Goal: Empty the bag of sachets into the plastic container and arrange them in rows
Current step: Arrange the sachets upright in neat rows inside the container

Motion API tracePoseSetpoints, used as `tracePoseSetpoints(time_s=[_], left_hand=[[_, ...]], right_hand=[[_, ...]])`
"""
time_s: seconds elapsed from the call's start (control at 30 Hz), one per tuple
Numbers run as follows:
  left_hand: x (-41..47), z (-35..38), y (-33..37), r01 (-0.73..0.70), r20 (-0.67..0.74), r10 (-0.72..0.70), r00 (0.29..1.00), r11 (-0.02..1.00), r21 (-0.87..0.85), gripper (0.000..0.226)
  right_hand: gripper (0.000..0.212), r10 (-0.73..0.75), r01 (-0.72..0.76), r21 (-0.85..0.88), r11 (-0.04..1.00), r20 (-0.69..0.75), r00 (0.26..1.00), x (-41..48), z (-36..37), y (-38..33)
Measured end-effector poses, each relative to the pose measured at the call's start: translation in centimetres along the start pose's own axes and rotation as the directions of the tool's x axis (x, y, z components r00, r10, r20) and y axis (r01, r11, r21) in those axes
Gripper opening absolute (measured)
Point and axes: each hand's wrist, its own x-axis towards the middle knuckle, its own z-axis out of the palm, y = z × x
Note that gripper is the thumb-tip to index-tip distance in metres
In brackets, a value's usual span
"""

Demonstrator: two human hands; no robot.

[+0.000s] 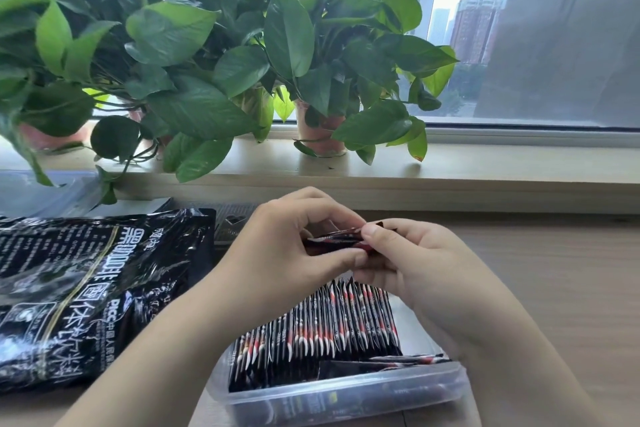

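Both hands meet above the far part of the plastic container (pixel 346 392), which stands on the wooden desk (pixel 554 288) straight in front of the person. The left hand (pixel 294 246) and the right hand (pixel 415 263) share 1 small bundle of dark sachets (pixel 332 241). The left grip pinches it with the thumb below and curled fingers above. The right grip pinches the other end with the thumb on top and the fingers folded beneath. How many sachets the bundle holds cannot be told. It lies roughly level, clear of the contents below.

Inside the container 1 long row of sachets (pixel 329 322) stands on edge, packed tight and running across from left to right (black wrappers with red and white marks). A few loose sachets (pixel 398 360) lie flat in front of that row, by the near-right wall.

To the left of the container the black bag (pixel 86 288) lies flat and crumpled on the desk, with white printed characters across it, its right edge close to the left forearm. Behind the desk runs a pale windowsill (pixel 485 163) bearing potted plants (pixel 207 62) with broad green leaves. Beyond the glass stand tall buildings (pixel 474 21).
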Motion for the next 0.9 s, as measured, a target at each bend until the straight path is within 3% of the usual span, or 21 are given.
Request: tracePoseSetpoints(time_s=[0.13, 0.23, 0.4, 0.53, 0.7, 0.8, 0.9], left_hand=[[0.0, 0.0, -0.3, 0.022, -0.012, -0.022, 1.000, 1.000, -0.010, 0.026], [0.0, 0.0, -0.3, 0.134, -0.014, -0.135, 0.991, 0.989, -0.068, 0.029], [0.2, 0.3, 0.1, 0.298, 0.093, -0.283, 0.955, 0.902, -0.311, 0.029], [0.3, 0.3, -0.2, 0.232, 0.026, -0.233, 0.972, 0.942, -0.242, 0.012], [0.2, 0.5, -0.7, 0.183, 0.054, -0.177, 0.983, 0.975, -0.129, 0.015], [0.0, 1.1, -0.8, 0.190, 0.114, -0.173, 0.978, 0.968, -0.162, 0.024], [0.0, 0.9, -0.6, 0.189, 0.090, -0.172, 0.981, 0.951, -0.244, 0.019]], right_hand=[[0.026, 0.014, -0.010, 0.110, 0.994, -0.032, 0.999, -0.1, -0.5, -0.6], [0.029, -0.004, 0.011, 0.114, 0.993, -0.058, 0.998, -0.1, -0.8, -0.7], [0.024, -0.054, 0.060, 0.077, 0.995, -0.079, 0.995, -0.1, -0.9, -0.8], [0.024, -0.057, 0.063, 0.060, 0.996, -0.086, 0.995, -0.2, -0.8, -0.7], [0.029, -0.118, 0.113, -0.038, 0.993, -0.188, 0.975, -0.2, 0.3, -0.2], [0.022, -0.156, 0.136, -0.096, 0.986, -0.243, 0.957, -0.2, 1.2, 0.3], [0.022, -0.164, 0.145, -0.101, 0.984, -0.222, 0.961, -0.2, 1.5, 0.4]])
